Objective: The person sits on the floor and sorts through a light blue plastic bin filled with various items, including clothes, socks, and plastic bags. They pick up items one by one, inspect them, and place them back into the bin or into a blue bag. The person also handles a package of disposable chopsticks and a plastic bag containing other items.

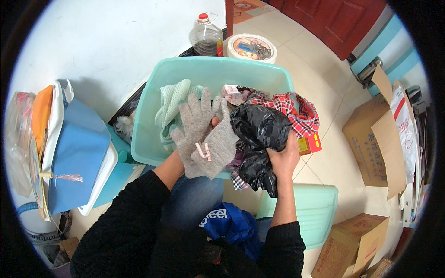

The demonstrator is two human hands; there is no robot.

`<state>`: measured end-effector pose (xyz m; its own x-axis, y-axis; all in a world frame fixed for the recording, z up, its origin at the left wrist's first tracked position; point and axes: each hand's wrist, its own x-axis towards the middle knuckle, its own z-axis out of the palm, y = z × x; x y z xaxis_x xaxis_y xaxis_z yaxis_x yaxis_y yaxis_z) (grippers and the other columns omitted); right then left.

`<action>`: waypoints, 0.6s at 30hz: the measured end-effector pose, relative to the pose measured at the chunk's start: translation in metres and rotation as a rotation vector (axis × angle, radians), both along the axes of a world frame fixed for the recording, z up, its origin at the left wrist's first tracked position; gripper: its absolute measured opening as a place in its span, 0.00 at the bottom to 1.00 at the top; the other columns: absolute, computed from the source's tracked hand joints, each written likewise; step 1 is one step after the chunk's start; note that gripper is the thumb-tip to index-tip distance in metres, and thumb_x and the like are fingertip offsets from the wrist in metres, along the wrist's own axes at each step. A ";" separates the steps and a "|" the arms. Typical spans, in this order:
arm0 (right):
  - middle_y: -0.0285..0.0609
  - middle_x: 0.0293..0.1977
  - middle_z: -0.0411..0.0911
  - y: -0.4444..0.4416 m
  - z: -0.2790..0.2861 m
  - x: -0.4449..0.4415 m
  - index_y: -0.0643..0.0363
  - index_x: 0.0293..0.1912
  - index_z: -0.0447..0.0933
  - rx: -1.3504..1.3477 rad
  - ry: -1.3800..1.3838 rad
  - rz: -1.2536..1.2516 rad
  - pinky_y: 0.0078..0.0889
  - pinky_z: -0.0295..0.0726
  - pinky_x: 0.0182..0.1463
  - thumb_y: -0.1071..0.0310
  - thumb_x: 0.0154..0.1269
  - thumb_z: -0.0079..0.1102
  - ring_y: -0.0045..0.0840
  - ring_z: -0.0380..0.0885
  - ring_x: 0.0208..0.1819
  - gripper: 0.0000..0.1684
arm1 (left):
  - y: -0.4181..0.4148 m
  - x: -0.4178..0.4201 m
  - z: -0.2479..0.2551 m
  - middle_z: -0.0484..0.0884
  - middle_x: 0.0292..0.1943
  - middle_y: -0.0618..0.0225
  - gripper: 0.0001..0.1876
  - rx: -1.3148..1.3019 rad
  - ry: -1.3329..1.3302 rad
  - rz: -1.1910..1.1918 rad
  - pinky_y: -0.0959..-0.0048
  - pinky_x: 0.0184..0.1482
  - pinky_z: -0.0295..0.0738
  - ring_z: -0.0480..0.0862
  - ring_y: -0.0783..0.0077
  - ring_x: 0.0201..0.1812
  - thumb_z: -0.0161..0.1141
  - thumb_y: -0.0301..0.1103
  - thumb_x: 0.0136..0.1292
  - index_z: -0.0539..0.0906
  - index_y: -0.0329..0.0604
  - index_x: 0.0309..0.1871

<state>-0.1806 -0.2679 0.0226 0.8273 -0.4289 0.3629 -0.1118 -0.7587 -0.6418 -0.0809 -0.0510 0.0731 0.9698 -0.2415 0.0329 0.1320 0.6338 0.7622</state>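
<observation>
My left hand point(215, 121) holds a pair of grey knit gloves point(196, 120) over the near part of a pale green plastic storage bin point(149, 139). The gloves hide most of that hand; one fingertip shows between them, and a small pinkish bow sits on the front one. Gripped in my right hand point(285, 158) is a crumpled black plastic bag point(260, 127); what it contains is hidden. Red plaid cloth point(304, 120) with a dotted trim drapes over the bin's right rim behind this bag. Inside the bin lie a mint mesh cloth point(174, 106) and patterned fabric point(240, 93).
Beyond the bin stand a plastic jug point(207, 38) with dark contents and a round white container point(252, 47). A green lid point(314, 212) and cardboard boxes point(365, 139) are at right. A blue bag point(229, 222) lies near my legs. Blue folder-like items point(78, 149) stand at left.
</observation>
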 end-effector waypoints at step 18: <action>0.52 0.52 0.73 -0.007 -0.011 -0.001 0.63 0.57 0.67 0.026 0.050 -0.002 0.41 0.73 0.55 0.71 0.34 0.73 0.47 0.72 0.54 0.44 | -0.012 -0.036 -0.055 0.76 0.52 0.55 0.24 0.527 -0.103 -0.511 0.63 0.41 0.79 0.80 0.60 0.48 0.50 0.37 0.64 0.68 0.37 0.62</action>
<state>-0.1811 -0.2745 0.0119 0.8435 -0.4388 0.3096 -0.1457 -0.7419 -0.6545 -0.1168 -0.0634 0.0182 0.7303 -0.6711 -0.1277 0.2241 0.0588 0.9728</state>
